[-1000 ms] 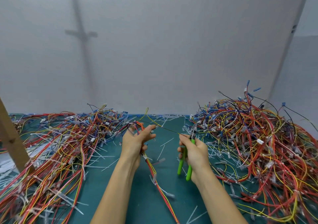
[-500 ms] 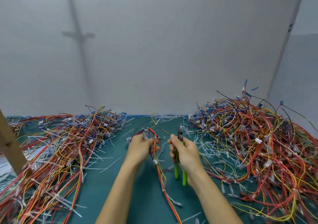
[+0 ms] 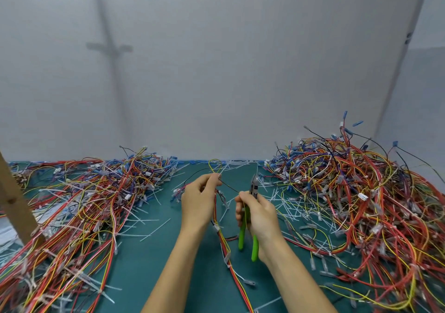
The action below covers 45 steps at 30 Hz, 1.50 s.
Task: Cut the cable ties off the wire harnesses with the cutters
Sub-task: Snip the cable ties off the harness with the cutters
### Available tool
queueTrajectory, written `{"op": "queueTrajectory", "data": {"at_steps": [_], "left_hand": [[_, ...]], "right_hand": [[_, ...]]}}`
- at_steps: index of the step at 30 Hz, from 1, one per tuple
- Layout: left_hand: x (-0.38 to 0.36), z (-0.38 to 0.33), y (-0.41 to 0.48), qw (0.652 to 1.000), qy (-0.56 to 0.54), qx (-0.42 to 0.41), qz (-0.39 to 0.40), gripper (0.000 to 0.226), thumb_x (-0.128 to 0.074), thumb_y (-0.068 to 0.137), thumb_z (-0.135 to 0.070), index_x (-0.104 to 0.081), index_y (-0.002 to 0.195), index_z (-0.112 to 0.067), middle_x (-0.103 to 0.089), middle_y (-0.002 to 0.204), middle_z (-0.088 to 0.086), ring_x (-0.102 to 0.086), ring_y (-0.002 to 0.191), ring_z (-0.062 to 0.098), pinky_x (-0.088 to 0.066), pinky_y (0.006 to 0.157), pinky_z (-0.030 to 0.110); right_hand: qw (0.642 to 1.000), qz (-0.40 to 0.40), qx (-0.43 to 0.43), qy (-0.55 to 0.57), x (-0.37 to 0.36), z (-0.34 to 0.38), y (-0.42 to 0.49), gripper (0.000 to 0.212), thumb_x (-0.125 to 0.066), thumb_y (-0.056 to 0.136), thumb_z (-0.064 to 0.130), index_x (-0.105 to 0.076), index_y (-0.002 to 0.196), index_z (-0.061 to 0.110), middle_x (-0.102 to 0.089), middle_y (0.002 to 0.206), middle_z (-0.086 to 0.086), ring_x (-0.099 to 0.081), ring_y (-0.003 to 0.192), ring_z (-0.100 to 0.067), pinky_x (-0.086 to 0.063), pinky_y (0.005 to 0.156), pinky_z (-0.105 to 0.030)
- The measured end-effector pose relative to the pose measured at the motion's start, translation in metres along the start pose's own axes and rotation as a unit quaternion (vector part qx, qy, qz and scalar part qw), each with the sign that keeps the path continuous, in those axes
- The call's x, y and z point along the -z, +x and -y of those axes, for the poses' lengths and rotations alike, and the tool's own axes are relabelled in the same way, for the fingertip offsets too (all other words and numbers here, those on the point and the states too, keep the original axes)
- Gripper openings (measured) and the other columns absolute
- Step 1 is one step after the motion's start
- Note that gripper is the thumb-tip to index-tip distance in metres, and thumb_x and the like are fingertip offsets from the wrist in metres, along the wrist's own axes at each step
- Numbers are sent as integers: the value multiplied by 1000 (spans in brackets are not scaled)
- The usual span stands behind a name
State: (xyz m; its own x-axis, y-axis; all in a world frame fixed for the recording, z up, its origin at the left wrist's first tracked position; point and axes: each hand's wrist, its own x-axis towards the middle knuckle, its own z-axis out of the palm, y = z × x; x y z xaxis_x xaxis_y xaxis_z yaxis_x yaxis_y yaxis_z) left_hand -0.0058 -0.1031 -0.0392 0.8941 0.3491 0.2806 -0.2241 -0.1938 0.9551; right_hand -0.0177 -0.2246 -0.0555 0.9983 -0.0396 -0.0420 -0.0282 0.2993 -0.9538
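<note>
My left hand grips a wire harness of red and yellow wires above the green mat; a yellow loop sticks up past its fingers and the rest trails down toward me. My right hand holds the green-handled cutters upright, jaws pointing up just right of the harness and apart from it. A thin black wire runs from the left fingers toward the right hand. Whether a cable tie sits at the jaws cannot be made out.
A low spread of wire harnesses covers the left of the mat. A taller heap fills the right. Cut white ties litter the mat between them. A wooden post leans at the left edge. A grey wall stands behind.
Both hands have drawn closer together at mid-mat. The left hand has re-gripped the harness, now pinching it higher with the yellow loop above. The cutters stay upright in the right hand.
</note>
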Motion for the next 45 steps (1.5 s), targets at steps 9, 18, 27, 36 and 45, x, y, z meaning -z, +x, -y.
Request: {"op": "queueTrajectory", "data": {"at_steps": [9, 18, 27, 36, 45], "left_hand": [[8, -2, 0, 983, -154, 66, 73, 14, -63, 94, -24, -70, 101, -16, -76, 91, -5, -72, 77, 10, -55, 61, 19], [9, -5, 5, 965, -244, 94, 31, 16, -53, 97, -16, -58, 81, -13, -55, 65, -2, -56, 49, 11, -44, 48, 21], [13, -4, 5, 968, -232, 83, 43, 10, -63, 93, -19, -68, 93, -9, -74, 81, -2, -73, 67, 19, -41, 40, 17], [9, -3, 2, 973, -190, 108, 69, 15, -78, 80, -21, -78, 90, -11, -76, 85, 7, -74, 82, 16, -49, 50, 19], [6, -6, -2, 974, -181, 92, 101, 6, -75, 83, -19, -81, 83, -18, -77, 86, 5, -74, 78, 14, -55, 59, 22]], "right_hand": [[999, 20, -9, -40, -1, 2, -5, 17, -58, 95, 16, -65, 81, 7, -58, 58, 0, -55, 51, -13, -45, 53, -25], [994, 32, 9, -101, -4, 4, -5, 22, -54, 98, 20, -64, 83, 7, -63, 66, -2, -61, 53, -15, -43, 50, -23], [991, -26, 37, -124, 15, 10, 8, 33, -50, 101, 31, -63, 80, 9, -64, 65, -5, -58, 49, -18, -39, 51, -28], [909, 18, 162, -383, 5, -7, -1, 47, -50, 94, 56, -56, 65, 19, -64, 62, -7, -66, 67, -27, -53, 70, -43], [890, 16, 186, -416, 5, -5, -3, 49, -35, 99, 56, -51, 67, 22, -58, 58, -1, -66, 64, -21, -51, 69, -42]]}}
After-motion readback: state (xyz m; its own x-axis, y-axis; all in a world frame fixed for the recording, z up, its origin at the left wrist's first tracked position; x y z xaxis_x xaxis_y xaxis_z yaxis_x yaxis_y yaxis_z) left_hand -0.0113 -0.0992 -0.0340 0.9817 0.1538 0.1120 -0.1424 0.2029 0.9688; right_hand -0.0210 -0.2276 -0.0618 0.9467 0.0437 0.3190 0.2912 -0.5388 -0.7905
